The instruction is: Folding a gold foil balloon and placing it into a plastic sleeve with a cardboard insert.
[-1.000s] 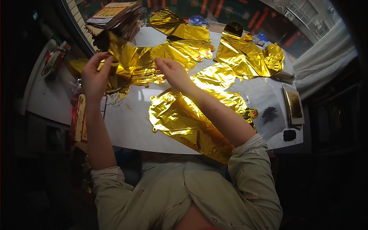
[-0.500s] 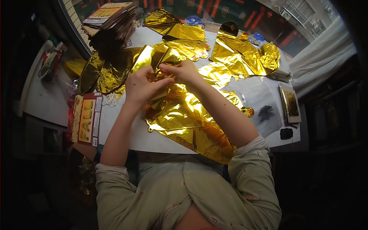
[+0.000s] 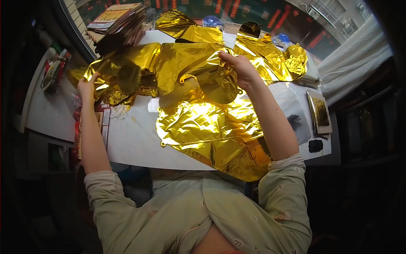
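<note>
A flat, uninflated gold foil balloon [image 3: 179, 63] is stretched out sideways above the table between my hands. My left hand [image 3: 87, 87] pinches its left end, with the arm reaching far out to the left. At its right part, my right hand [image 3: 243, 71] grips the edge between thumb and fingers. A curved cut-out shows near the middle of the held foil. Below it, another flat gold foil balloon [image 3: 207, 122] lies wrinkled on the white table [image 3: 131, 146], its lower corner hanging over the near edge.
Stacked printed card packages [image 3: 116, 25] stand at the back left. More gold foil balloons [image 3: 264, 59] lie at the back right. White string [image 3: 119, 111] sits near my left forearm. A clear bag with black strips [image 3: 294, 121], a framed card [image 3: 319, 113] and a small black object [image 3: 315, 146] are at the right.
My hands were close together at the middle, working on bunched foil. They have moved apart, left hand to the left and right hand to the right, spreading the foil balloon between them.
</note>
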A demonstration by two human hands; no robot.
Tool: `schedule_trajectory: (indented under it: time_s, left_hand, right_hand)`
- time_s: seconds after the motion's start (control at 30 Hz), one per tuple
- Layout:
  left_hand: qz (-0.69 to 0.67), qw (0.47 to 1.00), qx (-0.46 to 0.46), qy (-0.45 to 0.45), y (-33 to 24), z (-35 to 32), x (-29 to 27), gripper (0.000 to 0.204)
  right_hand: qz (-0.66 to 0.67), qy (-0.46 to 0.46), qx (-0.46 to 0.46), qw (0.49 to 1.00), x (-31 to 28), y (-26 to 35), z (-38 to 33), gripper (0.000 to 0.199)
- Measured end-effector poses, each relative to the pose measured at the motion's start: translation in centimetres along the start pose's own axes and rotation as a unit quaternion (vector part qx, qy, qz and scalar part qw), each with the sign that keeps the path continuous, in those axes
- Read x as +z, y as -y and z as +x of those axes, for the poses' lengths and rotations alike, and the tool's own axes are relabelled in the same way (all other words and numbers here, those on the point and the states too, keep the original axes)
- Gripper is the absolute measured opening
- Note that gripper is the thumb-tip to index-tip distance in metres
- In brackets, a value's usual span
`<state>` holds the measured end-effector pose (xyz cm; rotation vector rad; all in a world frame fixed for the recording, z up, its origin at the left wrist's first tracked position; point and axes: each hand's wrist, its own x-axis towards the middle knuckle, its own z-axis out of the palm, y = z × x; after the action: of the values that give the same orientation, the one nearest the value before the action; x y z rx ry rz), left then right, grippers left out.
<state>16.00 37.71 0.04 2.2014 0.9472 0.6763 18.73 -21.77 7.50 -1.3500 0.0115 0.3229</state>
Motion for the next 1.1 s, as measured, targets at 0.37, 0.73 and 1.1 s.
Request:
schedule_trajectory:
  time_s: [0.37,0.73,1.1]
  left_hand:
    - [-0.032,0.880,0.427,0.203,-9.1,-11.2,2.4,0.042]
    - [0.063,0.851,0.430,0.295,-14.7,-17.0,6.9,0.054]
    - [-0.373,0.646,0.342,0.572,-23.3,-26.1,3.4,0.121]
  right_hand:
    - [-0.057,0.032,-0.078,0.995,-1.1,2.3,-0.2,0.028]
    - [-0.017,0.212,-0.192,0.958,3.0,10.9,-6.8,0.023]
    - [0.082,0.305,-0.166,0.934,-6.1,11.3,-12.2,0.033]
